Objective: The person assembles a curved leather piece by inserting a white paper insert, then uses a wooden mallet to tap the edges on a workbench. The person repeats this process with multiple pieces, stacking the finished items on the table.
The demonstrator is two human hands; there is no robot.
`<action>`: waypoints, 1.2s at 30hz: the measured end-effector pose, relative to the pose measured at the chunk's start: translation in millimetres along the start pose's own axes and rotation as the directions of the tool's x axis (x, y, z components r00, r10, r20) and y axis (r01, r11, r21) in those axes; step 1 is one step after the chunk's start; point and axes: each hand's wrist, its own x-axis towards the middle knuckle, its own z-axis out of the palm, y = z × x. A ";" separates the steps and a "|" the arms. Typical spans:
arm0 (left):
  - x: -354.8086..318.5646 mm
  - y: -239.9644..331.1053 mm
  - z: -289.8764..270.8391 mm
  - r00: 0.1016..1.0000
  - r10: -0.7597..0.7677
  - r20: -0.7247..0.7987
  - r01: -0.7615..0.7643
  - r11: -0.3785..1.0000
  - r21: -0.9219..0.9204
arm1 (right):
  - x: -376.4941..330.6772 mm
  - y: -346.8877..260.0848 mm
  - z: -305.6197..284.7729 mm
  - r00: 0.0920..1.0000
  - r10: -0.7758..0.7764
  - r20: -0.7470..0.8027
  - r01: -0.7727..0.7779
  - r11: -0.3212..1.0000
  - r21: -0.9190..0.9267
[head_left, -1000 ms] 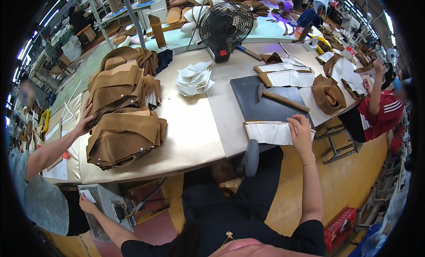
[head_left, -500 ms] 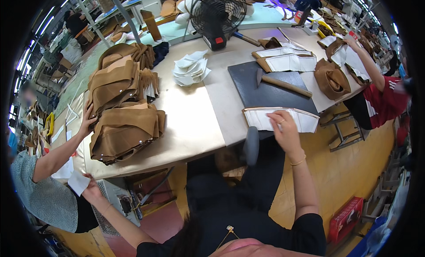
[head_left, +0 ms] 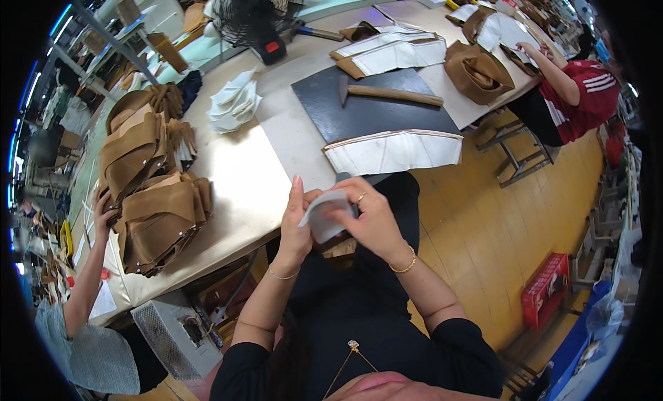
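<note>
Over my lap, just off the table's near edge, both hands meet around a small grey flat piece (head_left: 324, 214). My left hand (head_left: 295, 225) holds its left side with fingers pointing up. My right hand (head_left: 369, 218) grips its right side; a ring and a bracelet show on it. On the table beyond lies a long white piece with a tan edge (head_left: 394, 151), half on a dark grey mat (head_left: 366, 111). A wooden-handled hammer (head_left: 390, 93) rests on that mat.
Stacks of brown leather pieces (head_left: 148, 187) fill the table's left end, where another person's hand (head_left: 103, 211) touches them. A pile of white pieces (head_left: 233, 104) and a black fan (head_left: 252, 17) stand further back. A person in red (head_left: 577, 90) works at the far right. A red crate (head_left: 545, 297) sits on the floor.
My right hand left the long white piece on the table and came down to my lap. My left hand rose from the lower left, and both now hold the grey piece.
</note>
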 end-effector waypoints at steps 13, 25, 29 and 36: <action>71.3 -79.4 120.2 0.825 -0.476 0.305 0.551 0.555 -0.624 | -34.0 48.0 -118.9 0.653 0.293 -0.699 -0.022 0.929 0.368; 138.5 50.5 114.3 0.993 0.108 0.043 -0.065 0.821 -0.568 | -42.6 48.0 -131.4 0.654 0.301 -0.694 -0.031 0.928 0.373; 128.6 168.4 104.2 0.859 0.429 0.279 -0.215 0.797 -0.564 | -41.2 40.8 -129.4 0.670 0.288 -0.684 0.017 0.915 0.402; 83.9 171.5 75.8 0.805 0.570 0.164 -0.555 0.822 -0.128 | -32.6 20.3 -109.4 0.720 0.327 -0.612 0.014 0.875 0.484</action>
